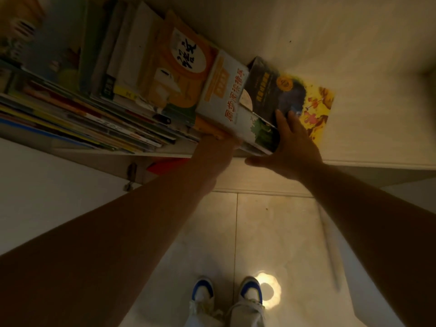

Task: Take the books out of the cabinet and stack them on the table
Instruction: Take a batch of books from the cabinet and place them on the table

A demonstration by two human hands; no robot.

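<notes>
White-covered book [232, 100] with red Chinese title, legible start 同步, sits at right end of the cabinet shelf [122, 153] row. Left hand [215, 149] under its front edge, grip hidden, cannot tell. Right hand [291, 147] spread wide, flat against the dark/yellow book [295, 93] beside it. Orange book [181, 74] shows 语文.

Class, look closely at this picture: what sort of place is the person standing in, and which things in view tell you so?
Probably a room in a home, at a book cabinet. The clues: a shelf crammed with school-type books, a tiled floor reflecting a ceiling light, and a plain wall behind the shelf.
</notes>
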